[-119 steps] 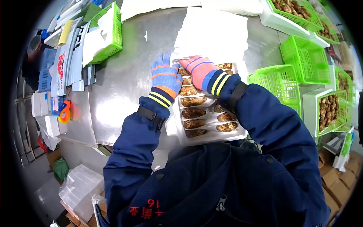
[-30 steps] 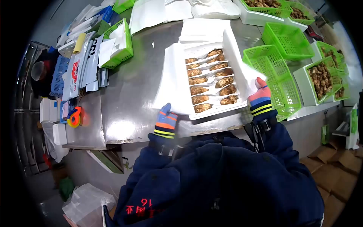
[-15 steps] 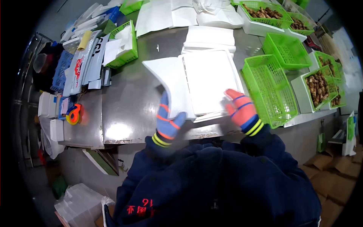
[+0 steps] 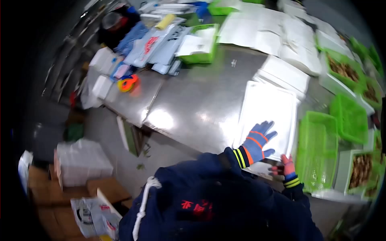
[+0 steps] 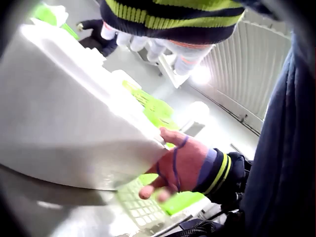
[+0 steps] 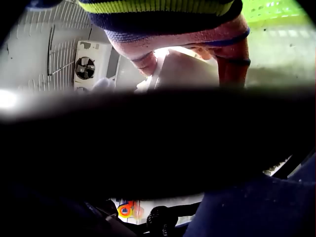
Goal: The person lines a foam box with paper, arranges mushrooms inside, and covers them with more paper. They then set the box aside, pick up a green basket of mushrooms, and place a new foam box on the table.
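Observation:
A white foam box [image 4: 263,118], its top covered by a white sheet, lies on the steel table. My left hand [image 4: 259,140], in a blue glove with orange stripes, spreads its fingers over the near part of the covered top. At the near right corner is my right hand [image 4: 287,166] in a pink glove. In the left wrist view its thumb is at the box's top edge and the other fingers [image 5: 146,192] hang loosely beside the corner. The right wrist view has the box corner [image 6: 185,71] between thumb and fingers. The box's contents are hidden under the sheet.
Green baskets [image 4: 317,160] stand right of the box, some with brown mushroom-like pieces [image 4: 360,170]. White sheets [image 4: 283,76] lie behind it. On the left are an orange tape dispenser [image 4: 127,83], printed bags [image 4: 149,46] and a green basket [image 4: 201,56]. A person [image 4: 116,24] is at the far left.
The sheet's right flap, then its left flap, have been folded over the brown pieces. My left hand has let go of the flap and moved onto the top. The head view has swung left.

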### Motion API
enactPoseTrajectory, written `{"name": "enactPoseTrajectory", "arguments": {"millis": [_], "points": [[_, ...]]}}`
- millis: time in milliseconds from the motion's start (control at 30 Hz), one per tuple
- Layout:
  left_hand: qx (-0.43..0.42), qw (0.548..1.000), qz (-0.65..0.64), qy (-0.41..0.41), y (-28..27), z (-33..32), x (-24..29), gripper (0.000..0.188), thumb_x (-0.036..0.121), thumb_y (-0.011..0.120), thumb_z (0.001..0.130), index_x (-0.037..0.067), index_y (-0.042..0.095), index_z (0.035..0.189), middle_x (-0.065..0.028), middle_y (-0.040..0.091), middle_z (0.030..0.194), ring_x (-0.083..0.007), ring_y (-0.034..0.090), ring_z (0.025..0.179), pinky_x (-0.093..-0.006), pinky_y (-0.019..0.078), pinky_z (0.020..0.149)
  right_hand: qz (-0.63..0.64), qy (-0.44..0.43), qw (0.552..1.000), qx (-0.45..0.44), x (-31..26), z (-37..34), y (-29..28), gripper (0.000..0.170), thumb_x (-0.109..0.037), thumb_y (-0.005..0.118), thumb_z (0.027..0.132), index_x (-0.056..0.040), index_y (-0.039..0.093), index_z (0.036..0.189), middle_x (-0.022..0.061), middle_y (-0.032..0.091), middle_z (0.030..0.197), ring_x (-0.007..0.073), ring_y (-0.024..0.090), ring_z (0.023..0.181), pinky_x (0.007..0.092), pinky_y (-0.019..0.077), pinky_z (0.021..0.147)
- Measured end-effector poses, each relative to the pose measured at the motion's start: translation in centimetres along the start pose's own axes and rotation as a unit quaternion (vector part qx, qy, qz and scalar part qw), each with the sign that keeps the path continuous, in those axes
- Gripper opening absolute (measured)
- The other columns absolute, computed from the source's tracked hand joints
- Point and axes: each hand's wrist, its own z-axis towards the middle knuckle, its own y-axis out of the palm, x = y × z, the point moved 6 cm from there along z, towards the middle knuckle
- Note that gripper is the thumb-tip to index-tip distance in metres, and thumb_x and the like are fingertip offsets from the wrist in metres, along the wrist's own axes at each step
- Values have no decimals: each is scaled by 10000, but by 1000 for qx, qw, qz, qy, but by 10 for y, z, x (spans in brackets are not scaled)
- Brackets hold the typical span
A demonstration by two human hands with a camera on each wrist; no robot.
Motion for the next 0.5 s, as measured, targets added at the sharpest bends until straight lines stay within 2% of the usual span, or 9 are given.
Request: {"name": "enactPoseTrajectory", "arguments": {"millis": [67,100,167,200,300,400,433,467,500], "points": [[108,979,62,-160,-25,-23,-46,724,311,722,702,48,405,1298,-199,290,1410,-377,291,1283,-454,251,1064,5,39,999,22,-2,8,2,508,-300,567,854,-143,294,1252,175,560,918,274,624,580,379,544,415],[176,968,41,-173,-24,-47,-70,767,254,756,672,35,379,1302,-218,293,1392,-358,308,1268,-428,298,1044,3,38,999,15,4,23,-3,479,-286,574,845,-127,309,1211,182,550,926,291,626,592,394,552,421],[140,905,-134,-380,34,-96,-138,826,264,752,721,-8,300,1356,-219,354,1367,-325,371,1244,-371,344,1014,19,-17,999,-28,3,38,-3,402,-225,577,820,-87,335,1110,184,531,906,332,625,619,442,569,436],[93,836,-240,-485,60,-111,-153,845,268,744,743,-22,265,1377,-216,404,1338,-309,411,1221,-348,358,1001,45,-24,999,-15,9,46,-8,370,-199,571,809,-76,352,1081,177,530,885,340,623,625,437,569,434],[73,784,-399,-470,61,-99,-138,841,191,722,774,-37,208,1400,-172,557,1162,-186,537,1055,-253,423,897,78,-61,995,17,13,54,-17,311,-155,564,787,-60,389,1026,166,527,853,348,620,643,424,565,431],[16,737,-481,-474,67,-104,-139,860,208,706,766,-52,192,1404,-196,564,1150,-228,570,989,-276,445,865,73,-77,994,26,11,50,-16,296,-125,561,764,-57,415,1013,165,526,863,343,617,669,423,561,452],[-25,823,-329,-463,58,-102,-143,914,247,708,741,-61,163,1407,-232,537,1192,-275,554,1046,-288,428,901,62,-88,993,46,7,41,-13,292,-115,554,758,-53,420,1010,161,528,866,340,616,664,423,563,459],[-31,797,-385,-464,58,-108,-143,924,272,700,724,-64,171,1403,-262,477,1266,-319,483,1162,-301,378,970,51,-99,992,66,6,31,-9,288,-104,547,751,-49,425,1007,158,529,868,336,614,658,422,565,465],[-35,808,-378,-450,50,-114,-140,909,252,699,722,-60,182,1401,-260,459,1284,-321,452,1195,-305,355,992,36,-118,991,58,3,18,-2,318,-83,542,734,-59,430,1031,136,528,874,322,606,711,437,572,504]]}}
